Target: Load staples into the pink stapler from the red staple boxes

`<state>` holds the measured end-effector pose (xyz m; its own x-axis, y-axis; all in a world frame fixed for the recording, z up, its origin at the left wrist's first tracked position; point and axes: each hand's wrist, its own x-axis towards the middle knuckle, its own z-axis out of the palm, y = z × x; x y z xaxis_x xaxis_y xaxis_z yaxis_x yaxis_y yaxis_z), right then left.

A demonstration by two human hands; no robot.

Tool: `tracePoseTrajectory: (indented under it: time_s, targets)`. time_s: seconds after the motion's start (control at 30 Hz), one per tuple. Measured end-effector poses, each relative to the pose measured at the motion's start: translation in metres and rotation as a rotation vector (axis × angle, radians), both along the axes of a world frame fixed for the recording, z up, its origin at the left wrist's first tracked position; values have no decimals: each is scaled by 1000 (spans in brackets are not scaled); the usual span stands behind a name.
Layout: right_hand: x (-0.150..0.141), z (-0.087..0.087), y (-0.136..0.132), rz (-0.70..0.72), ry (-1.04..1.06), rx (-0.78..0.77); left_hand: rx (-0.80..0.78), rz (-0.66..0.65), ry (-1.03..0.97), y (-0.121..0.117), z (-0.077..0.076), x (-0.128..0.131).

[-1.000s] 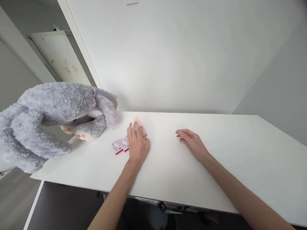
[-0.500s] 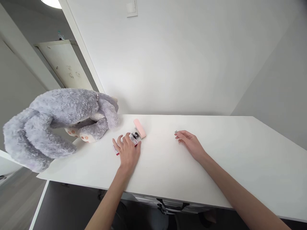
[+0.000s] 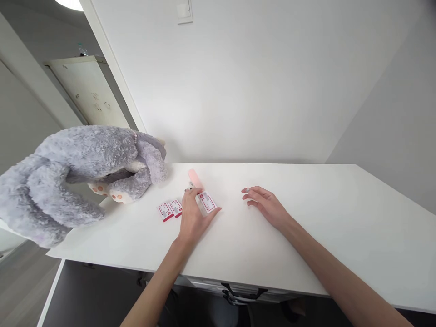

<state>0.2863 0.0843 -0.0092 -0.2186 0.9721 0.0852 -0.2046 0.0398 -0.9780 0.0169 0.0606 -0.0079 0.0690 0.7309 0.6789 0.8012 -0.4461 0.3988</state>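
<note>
My left hand [image 3: 195, 217] is closed around the edges of a small white staple box [image 3: 207, 202] with red print, thumb on its near side and fingers at its far side. Two matching boxes, a left one [image 3: 165, 212] and a right one [image 3: 176, 208], lie side by side just left of that hand. Behind its fingers is a pink stapler [image 3: 195, 177], partly covered. To the right, my right hand [image 3: 267, 205] pinches a tiny silvery piece [image 3: 247, 190] at its fingertips; it looks like a short strip of staples. Its other fingers are loosely curled.
A large grey plush toy [image 3: 91, 152] takes up the left end of the white tabletop [image 3: 306, 195]. A wall [image 3: 238, 91] rises along the back edge. Below the front edge are dark drawer handles [image 3: 243, 293].
My left hand has moved right and now grips one staple box, uncovering the two others. My right hand has shifted slightly left, still pinching the silvery piece.
</note>
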Motion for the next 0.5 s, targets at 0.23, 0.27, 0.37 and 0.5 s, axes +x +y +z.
tracePoseTrajectory:
  time_s: [0.23, 0.27, 0.37, 0.5]
  targets:
    - [-16, 7, -13, 371, -83, 38, 46, -354, 92, -7, 2, 13]
    - [-18, 6, -14, 407, -111, 48, 70, -400, 121, -8, 2, 15]
    - [-22, 2, -14, 454, -187, 44, 99, -485, 172, -9, 2, 19]
    - [-21, 1, -12, 429, -176, -3, -14, -547, 86, -10, 2, 18]
